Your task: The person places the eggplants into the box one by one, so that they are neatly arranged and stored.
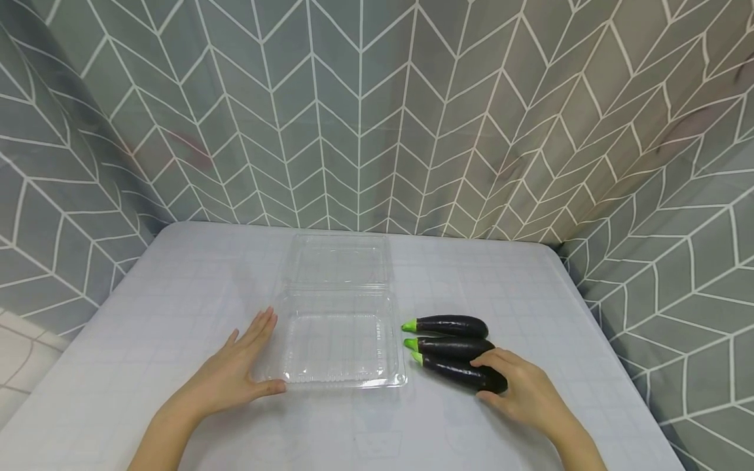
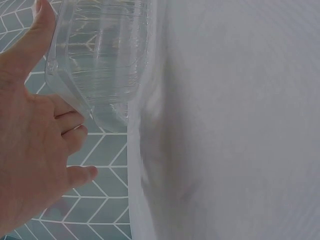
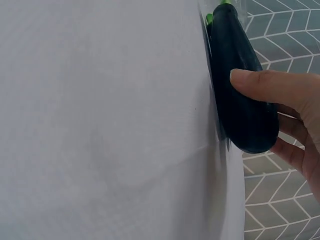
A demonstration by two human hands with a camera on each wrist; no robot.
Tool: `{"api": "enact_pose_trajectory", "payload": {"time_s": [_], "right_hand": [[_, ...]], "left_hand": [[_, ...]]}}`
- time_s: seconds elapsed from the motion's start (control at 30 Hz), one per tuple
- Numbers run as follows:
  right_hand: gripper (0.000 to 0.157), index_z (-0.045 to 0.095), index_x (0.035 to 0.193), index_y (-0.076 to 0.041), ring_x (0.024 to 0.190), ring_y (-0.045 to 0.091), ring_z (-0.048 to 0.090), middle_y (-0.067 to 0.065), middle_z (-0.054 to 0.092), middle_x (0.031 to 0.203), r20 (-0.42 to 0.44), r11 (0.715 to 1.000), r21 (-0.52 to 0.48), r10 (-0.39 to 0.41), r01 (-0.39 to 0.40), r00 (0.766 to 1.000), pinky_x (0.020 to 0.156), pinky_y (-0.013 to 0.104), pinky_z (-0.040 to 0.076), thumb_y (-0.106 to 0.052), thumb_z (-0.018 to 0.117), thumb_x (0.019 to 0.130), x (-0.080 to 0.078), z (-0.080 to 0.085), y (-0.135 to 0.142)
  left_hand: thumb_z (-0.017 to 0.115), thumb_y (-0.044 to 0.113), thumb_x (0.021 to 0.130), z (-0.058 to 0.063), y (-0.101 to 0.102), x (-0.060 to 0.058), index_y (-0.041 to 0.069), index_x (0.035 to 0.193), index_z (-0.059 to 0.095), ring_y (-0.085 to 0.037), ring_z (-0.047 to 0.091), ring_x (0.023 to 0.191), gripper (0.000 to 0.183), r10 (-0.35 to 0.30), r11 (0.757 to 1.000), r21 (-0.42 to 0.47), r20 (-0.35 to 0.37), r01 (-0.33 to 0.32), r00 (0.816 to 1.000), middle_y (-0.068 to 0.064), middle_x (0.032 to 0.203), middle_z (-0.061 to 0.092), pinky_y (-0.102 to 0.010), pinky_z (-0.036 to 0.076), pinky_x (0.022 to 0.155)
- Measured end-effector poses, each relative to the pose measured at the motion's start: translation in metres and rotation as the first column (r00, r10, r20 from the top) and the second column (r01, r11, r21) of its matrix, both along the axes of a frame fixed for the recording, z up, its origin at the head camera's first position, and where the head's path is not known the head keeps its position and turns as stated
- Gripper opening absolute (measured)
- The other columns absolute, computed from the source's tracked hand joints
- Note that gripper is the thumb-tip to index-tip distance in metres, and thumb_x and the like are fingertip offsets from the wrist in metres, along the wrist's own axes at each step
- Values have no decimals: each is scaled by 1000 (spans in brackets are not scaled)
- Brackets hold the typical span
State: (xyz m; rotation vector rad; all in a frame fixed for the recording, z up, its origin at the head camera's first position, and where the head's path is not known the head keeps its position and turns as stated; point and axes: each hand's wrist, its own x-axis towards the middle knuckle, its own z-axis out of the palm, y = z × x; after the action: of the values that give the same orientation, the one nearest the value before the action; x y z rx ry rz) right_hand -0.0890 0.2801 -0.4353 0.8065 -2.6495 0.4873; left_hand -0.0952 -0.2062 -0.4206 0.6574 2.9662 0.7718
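A clear plastic clamshell box [image 1: 332,347] lies opened flat on the table, its lid [image 1: 338,261] folded back toward the curtain. Along the box's left side is my left hand [image 1: 235,373], fingers spread and straight, the thumb at the near left corner. In the left wrist view the box's wall [image 2: 95,55] shows beside that hand [image 2: 30,145]. To the right of the box, three dark eggplants lie side by side: a far one [image 1: 453,325], a middle one [image 1: 450,347] and the nearest eggplant [image 1: 453,371]. My right hand [image 1: 524,392] grips the nearest eggplant by its thick end, thumb on the near side.
The white tabletop [image 1: 501,281] has rounded far corners. A grey curtain [image 1: 377,131] with white chevron lines hangs behind the table and along both sides. At the lower left, pale tiles [image 1: 23,360] show past the table's edge.
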Motion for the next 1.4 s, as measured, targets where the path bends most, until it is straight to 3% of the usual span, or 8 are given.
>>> {"api": "enact_pose_trajectory", "payload": {"time_s": [0.2,0.43,0.73,1.0,1.4], "right_hand": [[53,69,101,-22,93,11,66,-13,65,103,-31,1000,4,29,-29,999,77,27,54,-19,90,53,-1,2,-2],[53,68,103,-25,93,9,65,-16,64,103,-25,999,-45,18,-19,1000,84,9,44,-16,89,55,1,13,3],[56,68,107,-22,94,12,64,-12,65,105,-100,994,-53,90,-96,991,89,9,42,-14,86,55,-10,35,3],[42,68,109,-23,99,8,63,-13,63,109,-98,993,-40,109,-113,989,89,11,44,-30,77,68,-20,52,-5],[48,68,110,-19,100,11,62,-10,63,110,-76,984,-64,159,-164,984,92,11,42,-17,83,65,-31,73,-30]], "left_hand": [[73,58,74,-1,0,0,-3,151,23,-34,16,145,110,4,1000,7,4,-4,1000,-17,158,17,-63,18,110],[73,58,74,-1,-1,0,-2,151,22,-34,16,145,110,4,1000,6,-1,-4,1000,-17,158,18,-63,18,109],[72,60,75,0,1,1,-2,151,21,-34,17,144,111,13,1000,19,16,-13,1000,-16,159,16,-62,17,110],[72,62,74,1,3,2,-2,151,21,-35,15,145,113,35,999,6,38,-35,999,-18,159,15,-63,17,110],[72,62,74,-1,3,2,-2,151,21,-34,16,145,112,38,999,9,32,-38,999,-17,159,16,-63,17,110]]}}
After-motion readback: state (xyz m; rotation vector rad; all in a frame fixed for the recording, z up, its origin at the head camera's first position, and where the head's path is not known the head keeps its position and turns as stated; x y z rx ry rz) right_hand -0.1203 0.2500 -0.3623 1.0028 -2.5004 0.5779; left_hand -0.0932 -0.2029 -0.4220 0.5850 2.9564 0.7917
